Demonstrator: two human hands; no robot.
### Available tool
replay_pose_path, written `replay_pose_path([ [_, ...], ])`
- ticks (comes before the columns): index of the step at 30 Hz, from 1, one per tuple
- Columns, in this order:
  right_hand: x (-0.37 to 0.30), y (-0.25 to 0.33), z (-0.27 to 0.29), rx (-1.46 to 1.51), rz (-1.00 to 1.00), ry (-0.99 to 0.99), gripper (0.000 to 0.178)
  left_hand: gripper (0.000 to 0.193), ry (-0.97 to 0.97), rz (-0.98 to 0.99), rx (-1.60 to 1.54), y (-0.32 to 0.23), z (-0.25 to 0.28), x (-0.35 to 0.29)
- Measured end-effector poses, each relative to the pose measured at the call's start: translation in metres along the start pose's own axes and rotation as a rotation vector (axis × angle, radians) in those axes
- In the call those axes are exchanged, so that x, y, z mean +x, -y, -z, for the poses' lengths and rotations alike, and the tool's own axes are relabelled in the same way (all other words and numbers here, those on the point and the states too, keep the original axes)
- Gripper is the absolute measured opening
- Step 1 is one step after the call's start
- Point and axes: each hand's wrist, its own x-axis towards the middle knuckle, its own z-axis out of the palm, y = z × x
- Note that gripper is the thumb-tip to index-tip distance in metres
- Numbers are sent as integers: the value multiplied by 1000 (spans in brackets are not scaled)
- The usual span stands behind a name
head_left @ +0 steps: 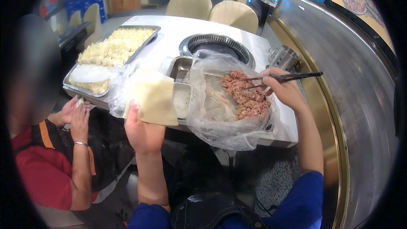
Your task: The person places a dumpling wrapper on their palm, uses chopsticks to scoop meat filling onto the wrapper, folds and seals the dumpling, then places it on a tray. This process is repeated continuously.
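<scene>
My left hand (144, 133) holds a square, pale yellow wonton wrapper (154, 97), its thumb on the near edge and the palm beneath. Whether it is one sheet or several I cannot tell. A pair of dark chopsticks (303, 76) is gripped in my right hand (283, 91), with the tips touching pinkish ground meat (251, 104). That meat sits in a clear plastic bag (212, 129) spread open on the table. Between the wrapper and the bag stands a small metal tray (189, 112) with something whitish in it.
On the white table (169, 29), a metal tray (159, 28) at far left carries many folded wontons (118, 44). A round grill (214, 46) is set in the table's middle. At left, a co-worker's hands (78, 116) hold a small pale piece. A metal-edged partition (335, 144) borders the right.
</scene>
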Motion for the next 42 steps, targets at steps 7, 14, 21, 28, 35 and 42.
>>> replay_pose_path([
  [7, 7, -15, -18, -400, 120, -24, 25, 47, -213, 137, 140, 54, -20, -15],
  [14, 3, -34, -23, -369, 118, 37, 23, 46, -256, 258, 140, 78, -7, -21],
  [21, -9, -38, -33, 97, -83, -54, 23, 45, -261, 245, 160, 80, -6, -21],
  [28, -23, -31, -1, 460, 16, -275, 27, 45, -204, 252, 193, 81, -19, -12],
  [35, -49, -21, -24, 701, 72, -221, 24, 47, -265, 349, 143, 129, -22, 24],
  [42, -81, -9, -29, 132, 336, -120, 20, 49, -409, 251, 160, 133, -18, 28],
])
